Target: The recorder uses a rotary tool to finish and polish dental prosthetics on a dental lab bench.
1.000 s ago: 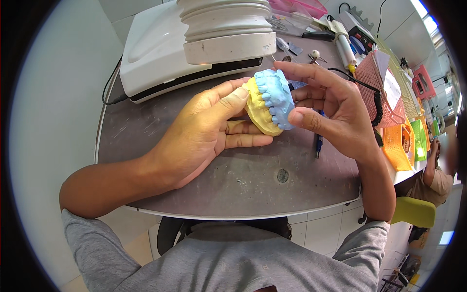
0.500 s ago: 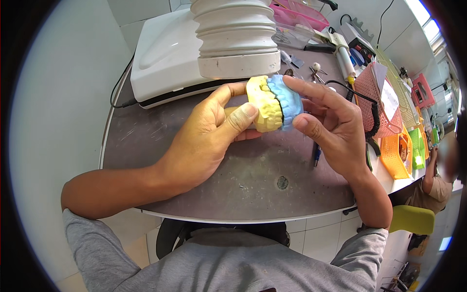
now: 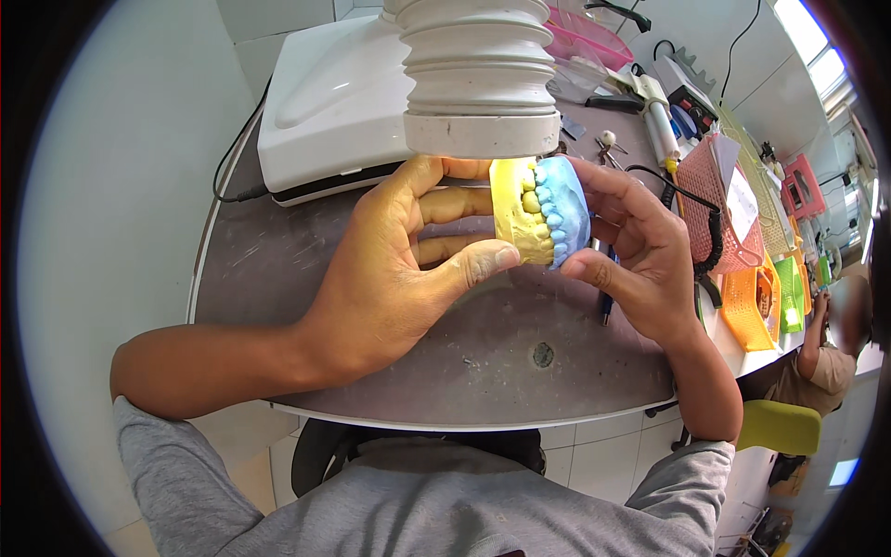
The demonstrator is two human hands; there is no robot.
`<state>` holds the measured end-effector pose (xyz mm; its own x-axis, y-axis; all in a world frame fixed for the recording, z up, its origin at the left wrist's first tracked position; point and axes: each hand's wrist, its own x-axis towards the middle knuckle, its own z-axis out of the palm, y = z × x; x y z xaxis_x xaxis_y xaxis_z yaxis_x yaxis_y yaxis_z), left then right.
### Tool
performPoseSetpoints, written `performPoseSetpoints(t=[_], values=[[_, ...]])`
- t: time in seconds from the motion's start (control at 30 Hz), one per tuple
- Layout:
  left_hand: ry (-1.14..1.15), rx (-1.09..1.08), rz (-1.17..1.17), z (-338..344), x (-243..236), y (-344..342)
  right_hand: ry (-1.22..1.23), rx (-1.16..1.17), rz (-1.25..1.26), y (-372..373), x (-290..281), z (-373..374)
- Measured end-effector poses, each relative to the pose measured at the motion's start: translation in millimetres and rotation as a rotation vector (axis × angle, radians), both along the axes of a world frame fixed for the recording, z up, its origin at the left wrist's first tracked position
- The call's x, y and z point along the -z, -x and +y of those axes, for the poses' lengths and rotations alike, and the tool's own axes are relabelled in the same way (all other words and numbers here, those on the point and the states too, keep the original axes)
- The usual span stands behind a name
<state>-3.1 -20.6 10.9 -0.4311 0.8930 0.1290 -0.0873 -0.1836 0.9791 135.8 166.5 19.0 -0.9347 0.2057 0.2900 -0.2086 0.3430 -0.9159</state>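
Between my hands are two dental casts with their teeth set against each other. The yellow dental cast [image 3: 516, 218] is on the left, gripped by my left hand [image 3: 399, 251], its thumb on the near edge and its fingers stretched behind. My right hand [image 3: 640, 246] pinches the blue dental cast [image 3: 565, 213] between the thumb at the near edge and the fingers at the far edge. Both casts are held above the brown tabletop [image 3: 445, 353], just below the mouth of a white ribbed hose [image 3: 481, 135].
A white machine [image 3: 334, 102] stands at the back left with a cable. Toward the right are a pen [image 3: 607, 309], a coiled black cord [image 3: 714, 232], a pink basket [image 3: 719, 209], an orange basket [image 3: 750, 311] and a white handpiece [image 3: 661, 130]. Another person [image 3: 826, 371] sits at the far right.
The casts have turned, so the row of teeth along their meeting line faces me differently. My left fingers have spread behind the yellow cast, and its thumb has moved to the near edge.
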Motion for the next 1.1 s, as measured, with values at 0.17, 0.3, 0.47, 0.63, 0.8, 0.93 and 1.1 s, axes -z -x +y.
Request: performPoseSetpoints(t=[0.17, 0.3, 0.47, 0.63, 0.8, 0.93, 1.1], values=[[-0.033, -0.029, 0.044, 2.1, 5.5, 0.6, -0.062, -0.032, 0.020, -0.7, 0.1, 3.9], [-0.050, -0.044, 0.112, 1.0, 5.3, -0.2, -0.078, -0.045, 0.024, -0.5, 2.3, 4.1], [-0.053, -0.065, 0.119, 2.8, 8.1, -0.7, -0.146, -0.052, 0.043, 0.0, 3.3, 4.2], [-0.002, -0.080, 0.076, 1.2, 1.9, -4.0, -0.253, -0.091, -0.014, -2.7, -5.1, 7.1], [0.001, -0.063, 0.055, 2.6, 3.3, -5.2, -0.382, -0.135, 0.020, -2.2, -6.2, 8.4], [-0.001, -0.037, 0.078, 4.6, 4.1, -5.9, -0.382, -0.082, 0.142, 2.0, 0.8, 6.8], [-0.012, -0.043, 0.100, 3.5, 6.3, -7.2, -0.461, -0.109, 0.171, 2.8, 0.0, 5.9]])
